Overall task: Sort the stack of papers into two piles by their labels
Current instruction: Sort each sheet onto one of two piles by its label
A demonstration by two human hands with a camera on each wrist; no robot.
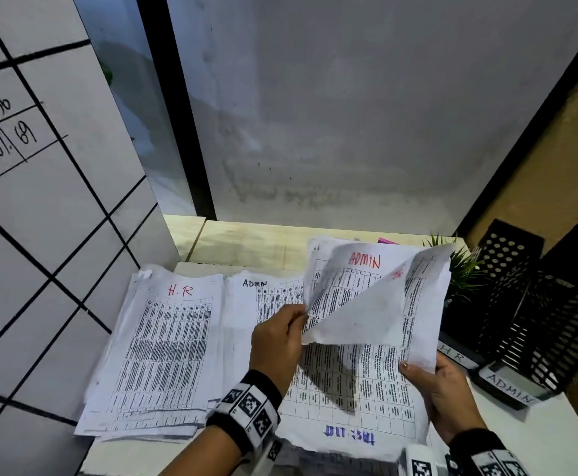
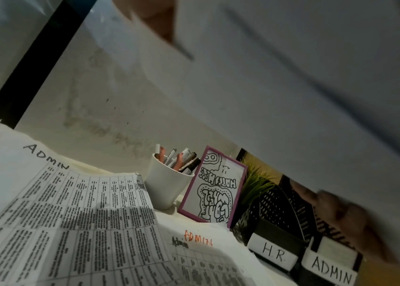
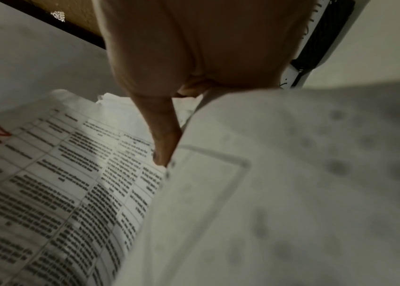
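Note:
Three groups of printed sheets lie on the white desk. An H.R pile is at the left and an ADMIN pile in the middle. The unsorted stack at the right shows a red ADMIN label. The top sheet is peeled up and folded over, blank side showing. My left hand pinches its left corner. My right hand grips its right edge, thumb on the paper.
Two black mesh trays stand at the right, labelled H.R and ADMIN. Behind the stack are a small plant, a white cup of pens and a framed drawing. A wall closes the back, a whiteboard the left.

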